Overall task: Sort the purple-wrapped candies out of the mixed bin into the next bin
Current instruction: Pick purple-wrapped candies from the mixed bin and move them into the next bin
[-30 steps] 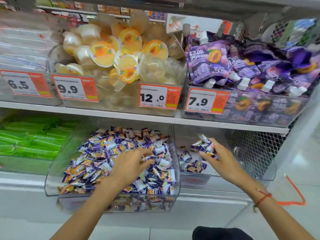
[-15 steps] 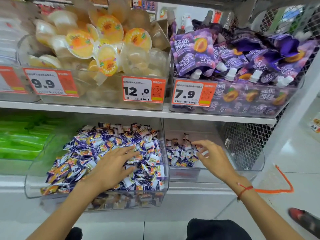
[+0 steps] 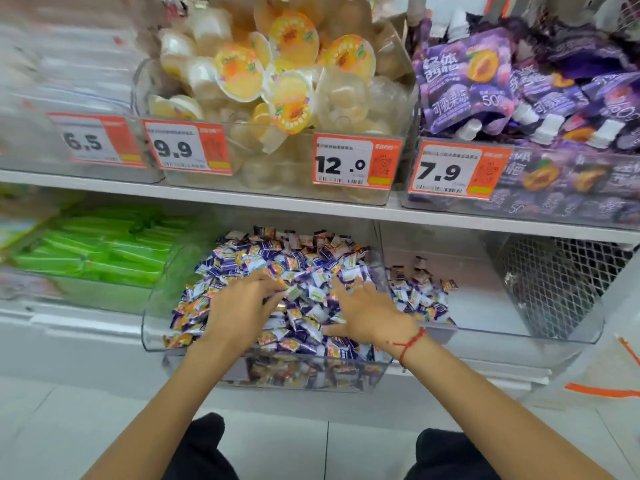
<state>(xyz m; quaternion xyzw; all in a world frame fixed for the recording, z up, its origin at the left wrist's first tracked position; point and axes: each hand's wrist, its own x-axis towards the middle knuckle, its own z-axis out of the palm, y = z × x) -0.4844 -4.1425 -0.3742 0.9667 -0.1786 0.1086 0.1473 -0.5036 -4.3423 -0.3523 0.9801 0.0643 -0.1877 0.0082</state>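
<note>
A clear mixed bin on the lower shelf is heaped with small wrapped candies in purple, white and orange. My left hand lies palm down on the heap with its fingers spread among the wrappers. Beside it, my right hand, a red string at its wrist, rests on the same heap with fingers spread forward. The clear bin to the right holds a small pile of purple-wrapped candies at its left side. Whether either hand holds a candy is hidden.
Green packets fill the bin to the left. The upper shelf carries bins of jelly cups and purple pouches with price tags. A wire mesh panel closes the right end.
My right hand has left the right-hand bin and moved left onto the mixed heap. The handful it held a second ago now lies in the right bin. My left hand stays on the heap.
</note>
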